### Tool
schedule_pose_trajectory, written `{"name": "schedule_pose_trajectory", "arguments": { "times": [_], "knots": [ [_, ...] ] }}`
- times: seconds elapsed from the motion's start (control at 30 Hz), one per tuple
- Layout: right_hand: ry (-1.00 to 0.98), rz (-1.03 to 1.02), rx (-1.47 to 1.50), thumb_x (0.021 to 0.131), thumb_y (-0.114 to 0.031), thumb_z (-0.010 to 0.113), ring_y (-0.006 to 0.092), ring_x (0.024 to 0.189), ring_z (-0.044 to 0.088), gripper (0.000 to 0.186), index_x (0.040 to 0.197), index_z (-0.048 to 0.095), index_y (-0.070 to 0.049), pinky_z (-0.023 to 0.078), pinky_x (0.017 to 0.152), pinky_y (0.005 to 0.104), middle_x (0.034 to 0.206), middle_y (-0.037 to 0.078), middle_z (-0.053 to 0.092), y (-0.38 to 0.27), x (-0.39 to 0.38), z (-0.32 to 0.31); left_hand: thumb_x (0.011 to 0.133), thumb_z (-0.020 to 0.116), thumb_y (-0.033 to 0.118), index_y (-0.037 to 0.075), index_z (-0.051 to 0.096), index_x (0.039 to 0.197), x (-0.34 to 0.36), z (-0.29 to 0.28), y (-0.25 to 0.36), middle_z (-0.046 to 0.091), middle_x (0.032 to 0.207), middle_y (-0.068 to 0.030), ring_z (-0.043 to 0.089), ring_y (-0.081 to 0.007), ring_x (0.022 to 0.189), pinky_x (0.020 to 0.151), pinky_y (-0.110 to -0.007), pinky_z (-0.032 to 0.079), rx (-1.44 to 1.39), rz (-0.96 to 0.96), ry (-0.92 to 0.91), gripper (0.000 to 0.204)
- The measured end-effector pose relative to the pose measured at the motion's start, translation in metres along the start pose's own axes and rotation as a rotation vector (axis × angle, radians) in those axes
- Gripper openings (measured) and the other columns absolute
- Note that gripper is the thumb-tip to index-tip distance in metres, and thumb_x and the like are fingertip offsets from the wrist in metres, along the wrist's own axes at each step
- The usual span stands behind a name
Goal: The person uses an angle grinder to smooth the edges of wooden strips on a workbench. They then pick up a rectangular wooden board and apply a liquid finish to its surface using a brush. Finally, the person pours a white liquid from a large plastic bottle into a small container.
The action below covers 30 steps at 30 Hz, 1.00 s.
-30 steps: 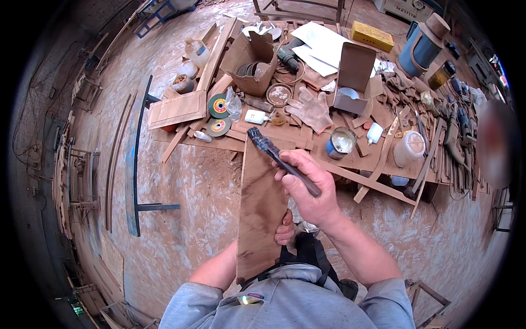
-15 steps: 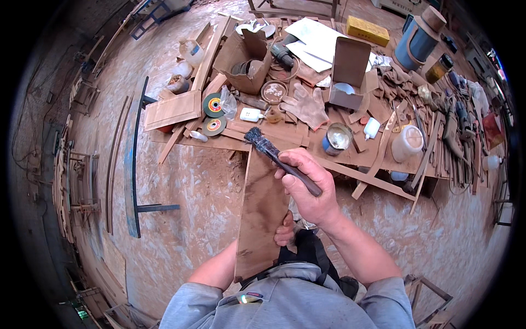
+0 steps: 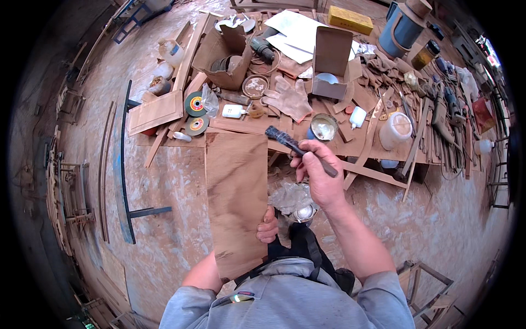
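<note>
The left hand [image 3: 268, 226] is curled round the right edge of a flat wooden board [image 3: 238, 186], fingers folded over its near face; the thumb is out of sight, so I can't tell how tightly it grips. The right hand [image 3: 324, 178] is closed on the dark handle of a brush [image 3: 287, 141], thumb and fingers pinching it, with the bristles pointing up and to the left. The bristles come right by the board's upper right corner – whether they touch it, I can't tell from here.

The board stands in front of the person's grey shirt [image 3: 274, 301], its lower end close against the body. Just right of it, below the brush, a metal pot [image 3: 304, 213] sits low down beside some crumpled plastic sheeting [image 3: 289, 196].

Beyond the hands is a crowded workbench [image 3: 378, 176]. Near its front edge are an open tin [image 3: 323, 127], a white bottle [image 3: 234, 111] and, over to the right, a translucent jug [image 3: 395, 131]. Two grinding discs [image 3: 195, 114] lie toward the left. Behind these come a work glove [image 3: 287, 98] and an open-topped cardboard box [image 3: 224, 60]; farther back – white sheets [image 3: 290, 35] and a yellow box [image 3: 349, 20].
</note>
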State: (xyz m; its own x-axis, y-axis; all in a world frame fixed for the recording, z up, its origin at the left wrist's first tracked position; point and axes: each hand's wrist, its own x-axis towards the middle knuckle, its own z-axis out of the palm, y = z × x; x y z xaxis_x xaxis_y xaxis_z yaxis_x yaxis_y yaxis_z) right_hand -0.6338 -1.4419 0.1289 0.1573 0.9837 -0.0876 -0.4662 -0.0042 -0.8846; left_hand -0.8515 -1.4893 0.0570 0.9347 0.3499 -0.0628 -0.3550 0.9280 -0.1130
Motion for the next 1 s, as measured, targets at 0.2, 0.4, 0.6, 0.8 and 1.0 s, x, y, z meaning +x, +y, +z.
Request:
{"name": "schedule_pose_trajectory", "arguments": {
  "times": [0.2, 0.4, 0.6, 0.8, 1.0],
  "knots": [
    [0.035, 0.047, 0.053, 0.096, -0.007, 0.056, 0.0056, 0.063, 0.053, 0.019, 0.112, 0.059, 0.001, 0.044, 0.056, 0.0181, 0.093, 0.006, 0.063, 0.012, -0.001, 0.002, 0.088, 0.049, 0.056, 0.003, 0.054, 0.095, 0.002, 0.001, 0.002, 0.046, 0.07, -0.0029, 0.046, -0.0167, 0.064, 0.061, -0.029, 0.038, 0.024, -0.052, -0.072, 0.054],
    [-0.069, -0.142, -0.152, 0.09, -0.002, 0.06, 0.0115, 0.086, 0.057, 0.018, 0.107, 0.059, 0.003, 0.046, 0.075, 0.0233, 0.096, 0.006, 0.059, 0.007, -0.003, -0.005, 0.088, 0.049, 0.056, 0.003, 0.054, 0.095, 0.003, 0.014, 0.003, 0.046, 0.07, -0.0025, 0.046, -0.0162, 0.064, 0.062, -0.029, 0.038, 0.077, -0.072, -0.066, 0.053],
    [-0.08, -0.244, -0.319, 0.085, -0.001, 0.065, 0.0189, 0.094, 0.057, 0.021, 0.105, 0.059, 0.002, 0.045, 0.085, 0.0288, 0.103, 0.01, 0.058, 0.012, -0.006, -0.002, 0.086, 0.051, 0.058, 0.002, 0.052, 0.094, -0.002, 0.006, 0.008, 0.045, 0.069, -0.0025, 0.046, -0.0177, 0.064, 0.061, -0.03, 0.039, 0.053, -0.062, -0.051, 0.056],
    [-0.358, -0.535, -0.767, 0.082, -0.006, 0.068, 0.0302, 0.085, 0.061, 0.028, 0.109, 0.06, -0.003, 0.05, 0.073, 0.0343, 0.103, 0.016, 0.056, -0.004, -0.004, 0.005, 0.084, 0.052, 0.061, 0.001, 0.053, 0.095, -0.002, 0.012, 0.008, 0.046, 0.07, -0.0025, 0.046, -0.0178, 0.065, 0.061, -0.03, 0.039, 0.037, -0.04, -0.042, 0.06],
    [-0.262, -0.606, -0.731, 0.079, -0.003, 0.07, 0.0273, 0.08, 0.061, 0.032, 0.109, 0.06, -0.002, 0.05, 0.07, 0.0339, 0.104, 0.016, 0.057, -0.03, -0.002, 0.015, 0.084, 0.051, 0.063, 0.002, 0.054, 0.093, -0.005, 0.025, 0.011, 0.046, 0.069, -0.0025, 0.046, -0.0176, 0.064, 0.059, -0.03, 0.038, 0.066, 0.003, 0.037, 0.062]
  ]
}}
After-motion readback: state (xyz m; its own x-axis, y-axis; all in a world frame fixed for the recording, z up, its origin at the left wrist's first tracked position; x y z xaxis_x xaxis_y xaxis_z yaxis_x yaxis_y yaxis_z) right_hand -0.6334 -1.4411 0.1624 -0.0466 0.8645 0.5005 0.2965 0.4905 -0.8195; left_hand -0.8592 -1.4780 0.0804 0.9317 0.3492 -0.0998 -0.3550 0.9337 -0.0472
